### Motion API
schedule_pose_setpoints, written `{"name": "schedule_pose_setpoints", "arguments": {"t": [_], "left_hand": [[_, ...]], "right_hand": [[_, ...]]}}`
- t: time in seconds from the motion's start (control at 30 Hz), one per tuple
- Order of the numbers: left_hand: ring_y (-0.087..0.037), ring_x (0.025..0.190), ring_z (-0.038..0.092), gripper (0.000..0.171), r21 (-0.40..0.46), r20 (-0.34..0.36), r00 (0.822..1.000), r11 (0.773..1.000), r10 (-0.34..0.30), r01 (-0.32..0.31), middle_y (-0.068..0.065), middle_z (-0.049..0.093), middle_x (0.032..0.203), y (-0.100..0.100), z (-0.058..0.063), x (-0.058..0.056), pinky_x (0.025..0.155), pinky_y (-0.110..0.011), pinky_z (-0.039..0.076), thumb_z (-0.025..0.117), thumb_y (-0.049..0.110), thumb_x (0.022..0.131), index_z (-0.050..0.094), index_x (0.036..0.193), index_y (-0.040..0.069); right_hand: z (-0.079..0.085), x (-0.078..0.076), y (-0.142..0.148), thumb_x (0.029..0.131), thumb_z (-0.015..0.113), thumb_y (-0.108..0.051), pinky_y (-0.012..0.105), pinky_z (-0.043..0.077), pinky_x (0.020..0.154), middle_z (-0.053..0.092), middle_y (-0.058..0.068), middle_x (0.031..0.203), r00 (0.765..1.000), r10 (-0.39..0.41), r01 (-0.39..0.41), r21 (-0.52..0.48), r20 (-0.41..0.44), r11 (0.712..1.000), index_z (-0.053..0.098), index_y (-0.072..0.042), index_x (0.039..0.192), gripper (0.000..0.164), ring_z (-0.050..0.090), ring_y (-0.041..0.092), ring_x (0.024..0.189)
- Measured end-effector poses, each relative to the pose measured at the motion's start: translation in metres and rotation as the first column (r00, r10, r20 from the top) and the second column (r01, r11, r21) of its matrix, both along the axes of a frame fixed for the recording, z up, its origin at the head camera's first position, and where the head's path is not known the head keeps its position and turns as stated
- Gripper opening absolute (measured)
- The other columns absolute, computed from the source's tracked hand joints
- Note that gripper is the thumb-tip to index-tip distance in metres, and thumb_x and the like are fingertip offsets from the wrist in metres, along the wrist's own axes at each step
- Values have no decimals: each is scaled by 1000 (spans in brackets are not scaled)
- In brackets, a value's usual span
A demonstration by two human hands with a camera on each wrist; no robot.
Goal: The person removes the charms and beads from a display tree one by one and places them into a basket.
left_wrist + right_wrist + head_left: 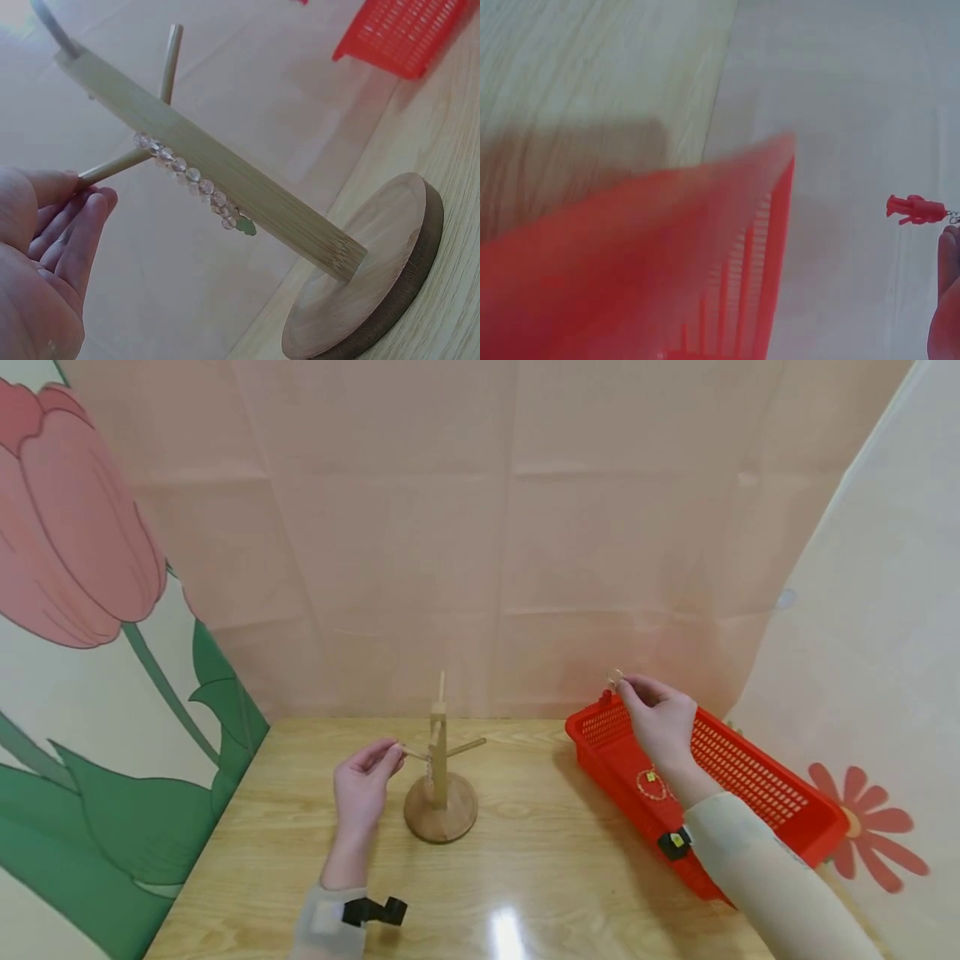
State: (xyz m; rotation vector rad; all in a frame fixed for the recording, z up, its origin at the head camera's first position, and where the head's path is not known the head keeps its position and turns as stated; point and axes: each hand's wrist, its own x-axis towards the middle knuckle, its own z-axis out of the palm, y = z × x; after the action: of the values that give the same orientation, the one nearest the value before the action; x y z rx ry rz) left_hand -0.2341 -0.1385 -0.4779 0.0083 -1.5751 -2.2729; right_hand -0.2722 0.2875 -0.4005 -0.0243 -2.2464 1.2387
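Note:
A wooden jewelry stand [439, 768] with a round base and several pegs stands upright on the table. My left hand [362, 785] pinches the tip of one peg [112, 166] between thumb and fingers. A bracelet of clear pinkish beads [193, 175] with a green leaf-like charm hangs from that peg, close against the post. Over the far end of the red basket [765, 847], my right hand [663, 720] pinches a keychain [614, 677] by its gold-coloured ring. Its small red figure charm [916, 209] dangles below the fingertips, by the basket's far rim.
Inside the basket lies a beaded bracelet [651, 785] with a yellow charm; my right forearm partly covers the basket. A pink cloth backdrop [487, 568] rises behind the wooden table [525, 860]. Printed flower panels stand at both sides.

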Motion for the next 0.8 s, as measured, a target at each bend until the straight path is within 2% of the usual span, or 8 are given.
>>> {"name": "schedule_pose_setpoints", "arguments": {"t": [0.17, 0.4, 0.6, 0.8], "left_hand": [[-12, 82, 78, 26, -8, -2, 1000, 1000, 0, 0, -5, 80, 90, 0, 1, 1, 82, -31, 68, 75, -13, 94, 66, 115, -26], [-12, 81, 78, 24, -9, -6, 1000, 1000, 14, -14, -4, 80, 90, 0, 1, 1, 80, -31, 68, 74, -15, 94, 66, 114, -26], [-13, 81, 78, 14, -19, -10, 1000, 1000, 20, -20, -5, 80, 90, 0, 1, 0, 80, -31, 68, 75, -14, 94, 73, 107, -17], [-12, 81, 78, 22, -16, -2, 1000, 1000, 17, -17, -5, 80, 90, 0, 0, 0, 80, -30, 68, 73, -15, 95, 67, 113, -25]], "right_hand": [[3, -3, 17, 105, 71, -41, 7, 54, 68, 80, 7, 110, 999, -47, 47, 12, -24, 999, 82, -13, 119, 33, 68, 7, 87], [4, -7, 39, 104, 71, -44, 7, 54, 68, 80, 7, 106, 994, -85, 87, 38, -61, 995, 83, -14, 116, 35, 68, 4, 83], [-1, -9, 60, 103, 72, -44, 5, 52, 68, 80, 1, 104, 996, -94, 94, 77, -7, 993, 82, -13, 119, 37, 65, 3, 84], [-7, -7, 80, 104, 68, -52, 3, 53, 72, 79, 10, 114, 994, -65, 54, 121, 89, 991, 80, -14, 124, 45, 66, 8, 90]]}}
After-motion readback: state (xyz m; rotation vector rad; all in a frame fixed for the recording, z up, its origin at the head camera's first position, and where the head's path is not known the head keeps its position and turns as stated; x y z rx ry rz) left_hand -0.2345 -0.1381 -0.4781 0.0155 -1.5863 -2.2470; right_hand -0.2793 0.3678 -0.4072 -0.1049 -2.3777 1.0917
